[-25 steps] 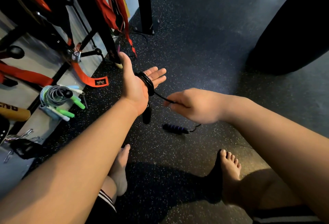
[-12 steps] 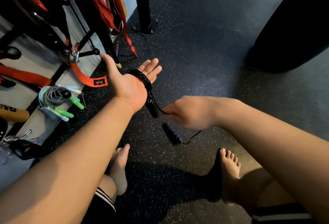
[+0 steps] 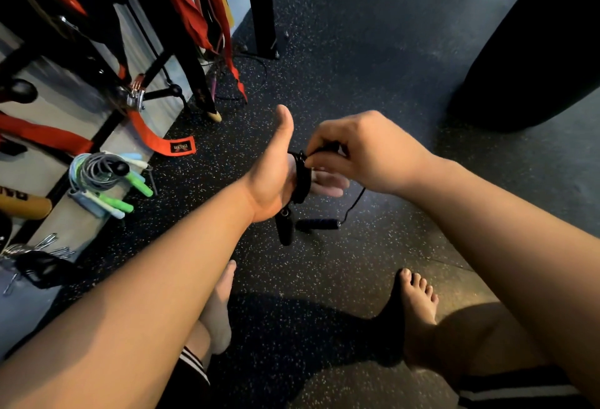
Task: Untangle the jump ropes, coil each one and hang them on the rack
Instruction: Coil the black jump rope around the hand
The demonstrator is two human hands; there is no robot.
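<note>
Several loops of black rope (image 3: 300, 178) ring your straight-fingered left hand (image 3: 272, 179); your right hand (image 3: 360, 155) pinches it above the loops. Lay each turn snug beside them.

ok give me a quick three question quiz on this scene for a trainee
1. True or false: the black rope is wound round the left hand.
2. The handle at the rope's loose end lies: A on the floor, B on the rack, C across a foot.
3. Which hand pinches the cord at the coil?
Key: 1 true; 2 A; 3 the right hand.
</note>
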